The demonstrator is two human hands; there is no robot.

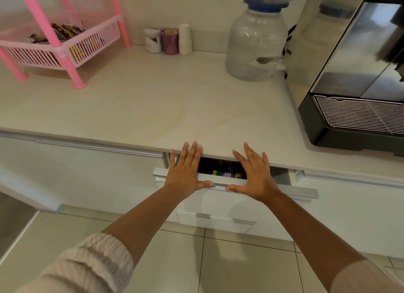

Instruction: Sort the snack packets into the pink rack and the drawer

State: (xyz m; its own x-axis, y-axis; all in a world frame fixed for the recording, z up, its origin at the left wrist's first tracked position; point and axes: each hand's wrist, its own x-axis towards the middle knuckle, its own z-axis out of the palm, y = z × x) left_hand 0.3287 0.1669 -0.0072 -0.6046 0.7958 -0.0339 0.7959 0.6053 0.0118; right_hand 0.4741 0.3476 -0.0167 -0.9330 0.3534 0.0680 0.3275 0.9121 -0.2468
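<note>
A white drawer under the counter stands slightly pulled out, and colourful snack packets show through the narrow gap. My left hand and my right hand lie flat with straight fingers against the drawer's front edge, thumbs on its metal handle strip. The pink rack stands at the counter's back left, with several dark and yellow snack packets in its basket.
The beige countertop carries a white jar, a purple cup of sticks and stacked white cups at the back. A clear water bottle and a steel coffee machine stand at right. Tiled floor lies below.
</note>
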